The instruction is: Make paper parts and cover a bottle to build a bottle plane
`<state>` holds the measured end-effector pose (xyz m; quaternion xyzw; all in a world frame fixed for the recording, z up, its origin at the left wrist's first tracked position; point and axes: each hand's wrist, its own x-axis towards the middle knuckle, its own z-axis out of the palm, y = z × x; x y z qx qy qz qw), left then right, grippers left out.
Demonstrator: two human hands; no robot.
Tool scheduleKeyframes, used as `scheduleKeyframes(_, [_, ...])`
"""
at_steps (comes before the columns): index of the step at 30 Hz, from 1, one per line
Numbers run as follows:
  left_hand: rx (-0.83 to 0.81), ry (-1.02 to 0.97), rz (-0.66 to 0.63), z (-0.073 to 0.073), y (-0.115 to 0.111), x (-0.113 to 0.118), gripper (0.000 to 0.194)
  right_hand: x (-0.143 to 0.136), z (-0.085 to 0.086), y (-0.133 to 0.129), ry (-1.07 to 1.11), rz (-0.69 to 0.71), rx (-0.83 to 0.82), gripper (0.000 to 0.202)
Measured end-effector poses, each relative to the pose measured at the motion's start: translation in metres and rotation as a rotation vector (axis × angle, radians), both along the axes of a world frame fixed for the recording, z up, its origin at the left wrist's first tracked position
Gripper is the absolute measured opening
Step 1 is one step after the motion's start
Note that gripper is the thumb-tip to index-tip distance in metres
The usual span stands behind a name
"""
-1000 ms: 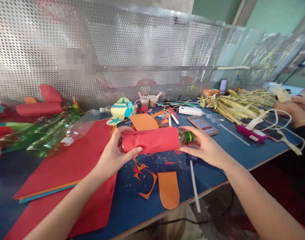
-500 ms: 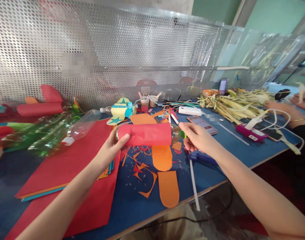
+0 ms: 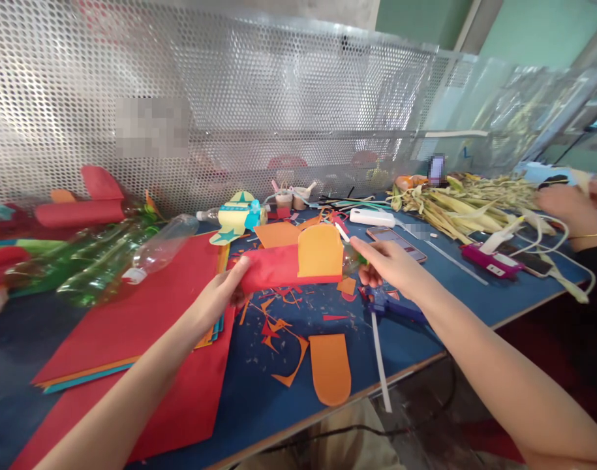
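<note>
A plastic bottle wrapped in red paper (image 3: 273, 266) is held sideways above the blue table. An orange round-ended flap (image 3: 320, 252) stands up on its right part. My left hand (image 3: 228, 281) grips the left end, thumb on top. At the neck end on the right, my right hand (image 3: 376, 261) has its fingers closed round the green cap area, mostly hidden by them. A second orange rounded piece (image 3: 330, 369) lies on the table below. Just beyond my right hand is a blue glue gun (image 3: 398, 309) with a white stick.
Red sheets (image 3: 181, 385) and green bottles (image 3: 107, 261) lie left. Paper scraps (image 3: 278, 326) are scattered centrally. A decorated bottle (image 3: 233, 215), a phone (image 3: 396, 243), a purple power strip (image 3: 492, 262) and dried husks (image 3: 445, 205) sit farther back. Another person's hands (image 3: 572, 205) are at right.
The wrapped bottle has turned about its length, so the orange flap that hung below it now stands up at its front. The other person's hands have shifted slightly.
</note>
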<state>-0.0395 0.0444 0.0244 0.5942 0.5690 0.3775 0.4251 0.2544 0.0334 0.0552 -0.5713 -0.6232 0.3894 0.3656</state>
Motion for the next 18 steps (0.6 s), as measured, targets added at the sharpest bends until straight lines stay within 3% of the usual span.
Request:
scheduleKeyframes(6, [-0.002,-0.212,-0.026,0.002,-0.010,0.015,0.059,0.000,-0.004,0.008,0.090,-0.065,-0.154,0.063])
scheduleKeyframes(11, [-0.050,-0.380,0.023,0.008,-0.014,0.022,0.051,-0.002,-0.009,0.009,0.128,0.019,-0.269,0.069])
scheduleKeyframes(15, [-0.216,-0.395,0.067,0.008,-0.008,0.019,0.046,-0.004,-0.012,0.008,0.133,0.124,-0.178,0.051])
scheduleKeyframes(18, [-0.267,-0.391,0.068,0.007,-0.006,0.017,0.048,-0.006,-0.016,0.009,0.144,0.128,-0.116,0.043])
